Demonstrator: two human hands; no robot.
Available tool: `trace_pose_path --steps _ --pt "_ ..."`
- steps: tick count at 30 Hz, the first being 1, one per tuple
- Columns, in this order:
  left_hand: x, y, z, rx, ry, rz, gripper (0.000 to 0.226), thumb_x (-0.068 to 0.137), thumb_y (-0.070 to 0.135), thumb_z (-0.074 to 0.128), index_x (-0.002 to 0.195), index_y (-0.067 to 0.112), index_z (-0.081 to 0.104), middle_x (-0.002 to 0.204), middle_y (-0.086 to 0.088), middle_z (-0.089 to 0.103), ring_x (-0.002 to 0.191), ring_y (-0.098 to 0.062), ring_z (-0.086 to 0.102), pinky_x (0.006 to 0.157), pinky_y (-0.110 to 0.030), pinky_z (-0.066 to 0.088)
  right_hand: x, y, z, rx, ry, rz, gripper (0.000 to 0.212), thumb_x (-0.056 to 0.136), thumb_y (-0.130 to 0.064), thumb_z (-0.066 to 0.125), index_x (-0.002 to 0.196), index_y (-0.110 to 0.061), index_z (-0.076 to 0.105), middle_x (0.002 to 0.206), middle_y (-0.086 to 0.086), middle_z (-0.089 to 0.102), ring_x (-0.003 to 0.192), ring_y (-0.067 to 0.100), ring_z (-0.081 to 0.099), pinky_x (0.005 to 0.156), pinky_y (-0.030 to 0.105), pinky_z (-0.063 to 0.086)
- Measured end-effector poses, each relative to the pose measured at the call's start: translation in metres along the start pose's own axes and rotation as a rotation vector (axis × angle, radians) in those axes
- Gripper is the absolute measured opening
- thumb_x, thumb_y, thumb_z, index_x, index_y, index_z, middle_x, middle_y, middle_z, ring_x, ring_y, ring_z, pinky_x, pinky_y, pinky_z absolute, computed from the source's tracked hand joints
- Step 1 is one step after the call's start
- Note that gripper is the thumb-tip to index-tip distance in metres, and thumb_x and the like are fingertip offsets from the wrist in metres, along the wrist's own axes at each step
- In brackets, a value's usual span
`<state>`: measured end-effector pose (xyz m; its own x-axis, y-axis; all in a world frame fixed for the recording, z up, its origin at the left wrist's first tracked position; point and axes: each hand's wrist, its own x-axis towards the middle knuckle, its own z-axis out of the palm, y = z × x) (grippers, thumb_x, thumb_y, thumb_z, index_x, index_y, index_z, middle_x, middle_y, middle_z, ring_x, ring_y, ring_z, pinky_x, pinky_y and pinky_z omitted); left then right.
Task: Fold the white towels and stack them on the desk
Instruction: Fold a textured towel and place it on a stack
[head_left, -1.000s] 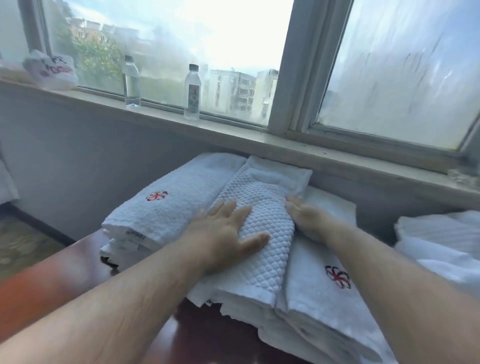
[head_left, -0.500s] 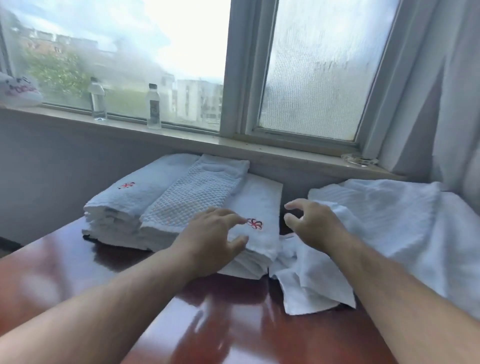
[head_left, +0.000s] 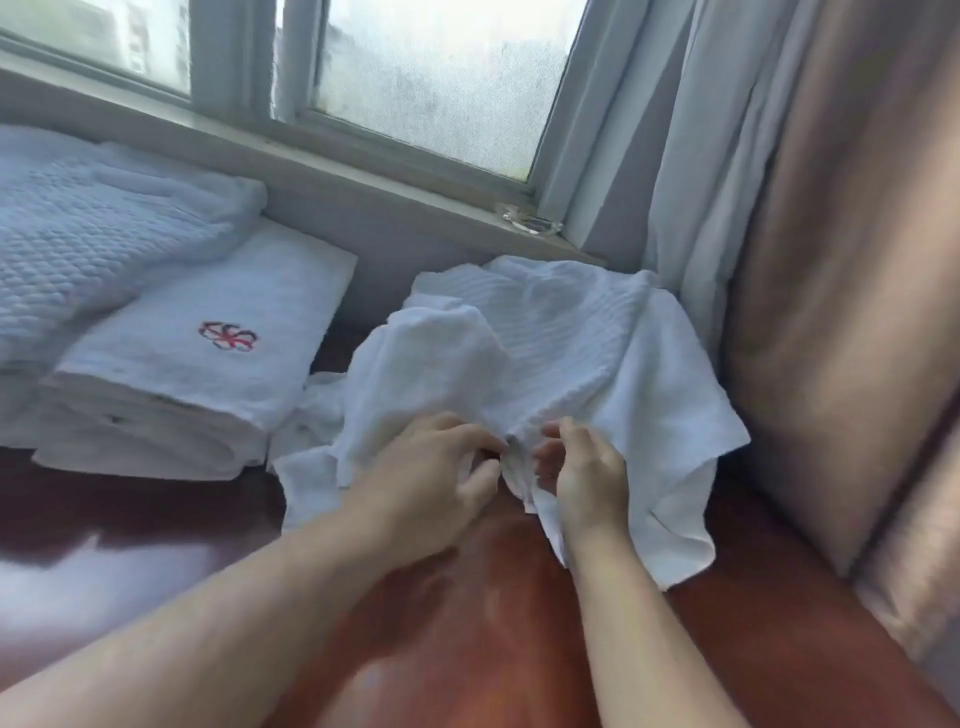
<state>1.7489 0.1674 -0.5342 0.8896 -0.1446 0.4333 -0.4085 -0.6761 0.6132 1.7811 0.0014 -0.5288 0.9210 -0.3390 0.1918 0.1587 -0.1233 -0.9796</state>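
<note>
A heap of unfolded white towels (head_left: 561, 338) lies crumpled on the glossy reddish-brown desk (head_left: 467, 613), right of centre. My left hand (head_left: 426, 483) and my right hand (head_left: 587, 478) sit close together at the heap's near edge, each pinching the cloth between fingers and thumb. To the left stands a stack of folded white towels (head_left: 208, 358); its top one bears a red flower emblem. A folded quilted white towel (head_left: 88, 234) rests further left on that stack.
A window sill (head_left: 363, 176) runs behind the desk, with a small glass dish (head_left: 530, 224) on it. White sheer curtain (head_left: 639, 124) and a brown curtain (head_left: 841, 260) hang close on the right, beside the desk edge.
The view has swung right, away from the folded stack. Both hands left the stack, reached the crumpled heap and closed on its near edge.
</note>
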Motion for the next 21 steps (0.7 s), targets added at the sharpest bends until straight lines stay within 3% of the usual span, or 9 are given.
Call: trace_pose_path --steps 2,6,10,13,16,19,21 --pt "0.004 -0.017 0.012 0.089 0.041 -0.019 0.038 0.096 0.041 0.053 0.133 0.037 0.06 0.131 0.013 0.059 0.126 -0.01 0.045 0.107 -0.024 0.032 0.005 0.019 0.005 0.095 -0.015 0.049 0.025 0.096 -0.027 0.054 0.085 -0.01 0.069 0.063 0.0 0.065 0.06 0.018 0.058 0.05 0.025 0.048" --pt "0.017 -0.042 0.019 0.156 0.054 -0.03 0.052 0.091 0.042 0.054 0.142 0.036 0.052 0.138 0.013 0.057 0.128 -0.014 0.043 0.11 -0.031 0.034 0.02 0.035 0.01 0.147 -0.045 0.045 0.033 0.085 -0.041 0.054 0.1 -0.014 0.067 0.076 0.002 0.073 0.065 0.014 0.067 0.05 0.024 0.05" --pt "0.017 -0.039 0.019 0.155 0.061 -0.019 0.048 0.086 0.04 0.053 0.134 0.036 0.059 0.127 0.014 0.061 0.119 -0.014 0.049 0.104 -0.033 0.039 0.022 0.033 0.005 0.254 -0.034 0.091 0.037 0.095 -0.048 0.053 0.111 -0.016 0.066 0.091 0.007 0.076 0.078 0.019 0.074 0.061 0.026 0.054" --pt "0.017 -0.04 0.017 0.05 0.129 -0.062 0.037 0.087 0.027 0.061 0.123 0.035 0.064 0.112 0.018 0.061 0.103 -0.005 0.051 0.089 -0.022 0.037 0.023 0.029 0.004 0.271 -0.029 0.181 0.049 0.103 -0.057 0.044 0.126 -0.018 0.064 0.102 0.007 0.076 0.088 0.018 0.076 0.067 0.024 0.055" --pt "0.015 -0.041 0.015 -0.008 0.184 -0.106 0.034 0.085 0.021 0.062 0.116 0.035 0.065 0.103 0.019 0.058 0.089 0.002 0.045 0.08 -0.019 0.034 0.024 0.021 0.007 0.213 -0.049 0.238 0.051 0.097 -0.065 0.047 0.114 -0.022 0.068 0.103 0.004 0.078 0.088 0.018 0.077 0.067 0.026 0.057" --pt "0.015 -0.04 0.016 0.019 0.164 -0.101 0.035 0.086 0.022 0.062 0.119 0.035 0.064 0.104 0.017 0.058 0.089 -0.002 0.046 0.079 -0.021 0.034 0.039 -0.003 0.009 0.015 -0.094 0.363 0.063 0.082 -0.084 0.05 0.099 -0.025 0.065 0.083 0.004 0.079 0.078 0.026 0.078 0.065 0.037 0.061" --pt "0.016 -0.042 0.016 0.035 0.148 -0.094 0.039 0.087 0.024 0.061 0.124 0.035 0.063 0.108 0.017 0.059 0.092 -0.005 0.048 0.081 -0.022 0.034 0.054 -0.021 0.014 -0.197 -0.093 0.434 0.068 0.078 -0.085 0.052 0.1 -0.022 0.065 0.076 0.007 0.078 0.073 0.028 0.077 0.065 0.044 0.063"
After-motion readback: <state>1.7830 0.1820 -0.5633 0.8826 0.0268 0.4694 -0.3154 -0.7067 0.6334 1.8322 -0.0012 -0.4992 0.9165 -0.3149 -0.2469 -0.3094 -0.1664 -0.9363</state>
